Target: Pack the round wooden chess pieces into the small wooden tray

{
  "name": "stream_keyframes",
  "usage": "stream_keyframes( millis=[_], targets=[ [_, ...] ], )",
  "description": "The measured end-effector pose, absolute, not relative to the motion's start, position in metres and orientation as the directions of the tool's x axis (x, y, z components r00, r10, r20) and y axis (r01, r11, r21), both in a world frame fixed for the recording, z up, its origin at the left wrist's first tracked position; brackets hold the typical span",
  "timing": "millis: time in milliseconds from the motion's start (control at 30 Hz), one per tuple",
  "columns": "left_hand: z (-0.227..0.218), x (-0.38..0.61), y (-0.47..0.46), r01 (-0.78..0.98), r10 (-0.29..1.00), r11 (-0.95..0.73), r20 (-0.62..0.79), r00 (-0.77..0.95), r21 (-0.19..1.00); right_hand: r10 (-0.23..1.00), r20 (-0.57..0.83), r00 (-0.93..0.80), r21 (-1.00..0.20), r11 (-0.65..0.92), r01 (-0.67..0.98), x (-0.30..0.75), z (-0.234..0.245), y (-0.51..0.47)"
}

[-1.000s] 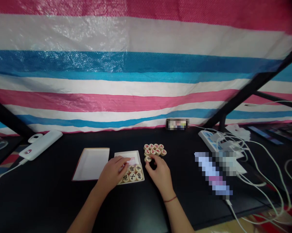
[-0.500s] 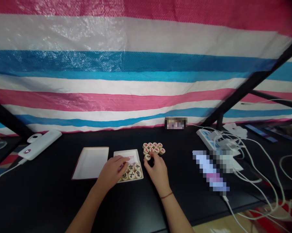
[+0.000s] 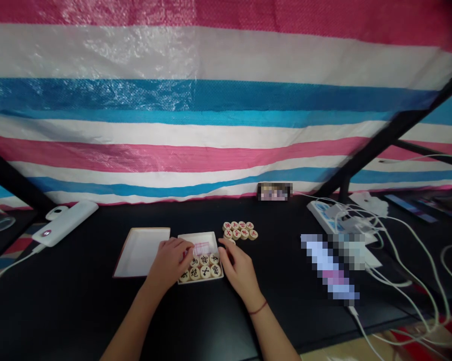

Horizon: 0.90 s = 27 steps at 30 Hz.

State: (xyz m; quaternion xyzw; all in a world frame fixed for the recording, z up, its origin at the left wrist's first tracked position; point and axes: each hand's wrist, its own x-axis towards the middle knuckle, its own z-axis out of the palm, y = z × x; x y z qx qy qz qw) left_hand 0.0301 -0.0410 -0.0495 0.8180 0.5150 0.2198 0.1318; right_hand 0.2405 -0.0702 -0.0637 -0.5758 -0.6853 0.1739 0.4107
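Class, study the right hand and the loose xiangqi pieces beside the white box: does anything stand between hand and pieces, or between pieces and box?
Nothing visible separates the right hand from the loose pieces; its fingers reach the nearest piece. Only those fingers lie between the pieces and the white box, at its right edge.

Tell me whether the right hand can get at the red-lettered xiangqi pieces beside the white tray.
Probably yes: the right hand rests right at the edge of the red-lettered xiangqi pieces, with nothing standing between them. The left hand is off to the other side.
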Motion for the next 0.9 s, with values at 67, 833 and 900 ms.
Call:
stream_keyframes(
  millis=[67,833,900],
  targets=[
    [-0.049,0.028,-0.043,0.807,0.904,-0.426,0.227,0.362,0.409,0.955,0.282,-0.091,-0.686,0.267,0.677,0.237,-0.063,-0.071],
    [-0.047,0.039,-0.054,0.801,0.881,-0.466,0.276,0.383,0.375,0.956,0.289,-0.053,-0.605,0.226,0.763,0.228,-0.066,-0.071],
    [-0.043,0.039,-0.055,0.796,0.884,-0.467,0.239,0.402,0.386,0.957,0.284,-0.051,-0.609,0.221,0.762,0.227,-0.066,-0.071]
  ],
)
